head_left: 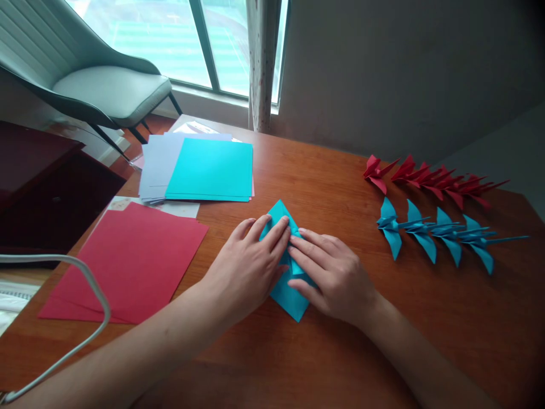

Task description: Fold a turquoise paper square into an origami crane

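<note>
A folded piece of blue paper point(284, 295) lies on the wooden table point(323, 187) in a diamond shape, one tip pointing away from me. My left hand point(247, 267) rests flat on its left half, fingers stretched over the fold. My right hand point(332, 275) lies flat on the right half, its fingertips meeting the left fingers at the middle crease. Both hands press the paper down; neither lifts it.
A stack of turquoise and lilac sheets point(200, 167) lies at the back left, red sheets point(131, 261) nearer me. Rows of folded red cranes point(430, 179) and blue cranes point(438, 233) sit at the right. A grey chair point(97, 85) stands by the window; a white cable point(85, 278) curves at the left.
</note>
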`<state>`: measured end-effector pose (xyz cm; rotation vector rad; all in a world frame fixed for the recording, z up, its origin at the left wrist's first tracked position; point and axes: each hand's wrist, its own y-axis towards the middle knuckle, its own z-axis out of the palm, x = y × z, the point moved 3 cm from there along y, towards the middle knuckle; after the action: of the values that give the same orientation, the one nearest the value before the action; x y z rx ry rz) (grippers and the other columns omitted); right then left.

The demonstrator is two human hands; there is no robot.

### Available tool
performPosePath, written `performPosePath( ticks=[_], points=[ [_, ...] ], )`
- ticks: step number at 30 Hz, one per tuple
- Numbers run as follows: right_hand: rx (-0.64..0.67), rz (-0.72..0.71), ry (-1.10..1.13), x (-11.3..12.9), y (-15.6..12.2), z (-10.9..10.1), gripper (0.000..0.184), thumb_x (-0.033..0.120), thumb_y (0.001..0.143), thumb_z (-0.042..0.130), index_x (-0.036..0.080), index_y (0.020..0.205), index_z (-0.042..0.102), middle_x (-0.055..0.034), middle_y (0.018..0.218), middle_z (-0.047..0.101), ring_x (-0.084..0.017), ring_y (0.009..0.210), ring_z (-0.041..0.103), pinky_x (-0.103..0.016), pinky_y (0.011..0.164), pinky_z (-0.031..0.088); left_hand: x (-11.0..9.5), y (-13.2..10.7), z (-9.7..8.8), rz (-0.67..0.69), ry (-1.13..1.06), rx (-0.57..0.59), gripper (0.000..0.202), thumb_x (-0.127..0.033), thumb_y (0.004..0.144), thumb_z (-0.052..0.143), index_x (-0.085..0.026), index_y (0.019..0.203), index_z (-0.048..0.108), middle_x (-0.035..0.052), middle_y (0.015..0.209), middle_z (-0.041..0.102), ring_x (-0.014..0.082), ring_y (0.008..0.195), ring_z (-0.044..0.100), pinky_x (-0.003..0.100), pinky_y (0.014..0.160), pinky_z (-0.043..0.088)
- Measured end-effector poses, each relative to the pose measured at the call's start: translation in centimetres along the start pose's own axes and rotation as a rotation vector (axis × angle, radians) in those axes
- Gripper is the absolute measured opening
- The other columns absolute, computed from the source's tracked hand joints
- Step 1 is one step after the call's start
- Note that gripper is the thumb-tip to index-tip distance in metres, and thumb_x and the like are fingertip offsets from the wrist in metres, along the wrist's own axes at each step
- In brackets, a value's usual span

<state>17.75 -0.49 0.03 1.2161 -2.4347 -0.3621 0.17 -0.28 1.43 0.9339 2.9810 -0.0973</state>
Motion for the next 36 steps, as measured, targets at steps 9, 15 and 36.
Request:
performPosePath(
  ticks=[9, 15, 36],
  points=[
    [-0.123, 0.441, 0.238, -4.9, 4.3, 1.1, 0.011, 0.024, 0.092, 0.062, 0.021, 0.096, 0.071, -0.0054, 0.092, 0.073, -0.022, 0.088, 0.066, -0.038, 0.082, 0.053, 0.2, 0.0, -0.1, 0.007, -0.008, 0.000, 0.057, -0.040, 0.103, 0.038, -0.012, 0.153, 0.041, 0.0090, 0.162, 0.037, 0.0377, 0.141, 0.041, 0.051, 0.111, 0.036],
    [-0.046, 0.459, 0.183, -7.7, 8.6, 3.1, 0.008, 0.022, 0.086, 0.067, 0.022, 0.078, 0.066, -0.0023, 0.081, 0.068, -0.019, 0.079, 0.060, -0.033, 0.075, 0.047, 0.2, 0.1, -0.2, 0.002, -0.039, 0.029, 0.058, -0.040, 0.101, 0.043, -0.012, 0.151, 0.044, 0.0108, 0.162, 0.038, 0.0373, 0.140, 0.042, 0.052, 0.112, 0.037],
    [-0.045, 0.481, 0.169, -8.1, 8.8, 3.6, 0.011, 0.028, 0.087, 0.068, 0.023, 0.078, 0.065, -0.0022, 0.082, 0.068, -0.020, 0.080, 0.058, -0.035, 0.077, 0.045, -0.2, 0.0, 0.2, -0.006, -0.002, 0.014, 0.056, -0.040, 0.102, 0.042, -0.013, 0.151, 0.044, 0.0111, 0.162, 0.037, 0.0380, 0.142, 0.041, 0.054, 0.114, 0.038]
  ],
)
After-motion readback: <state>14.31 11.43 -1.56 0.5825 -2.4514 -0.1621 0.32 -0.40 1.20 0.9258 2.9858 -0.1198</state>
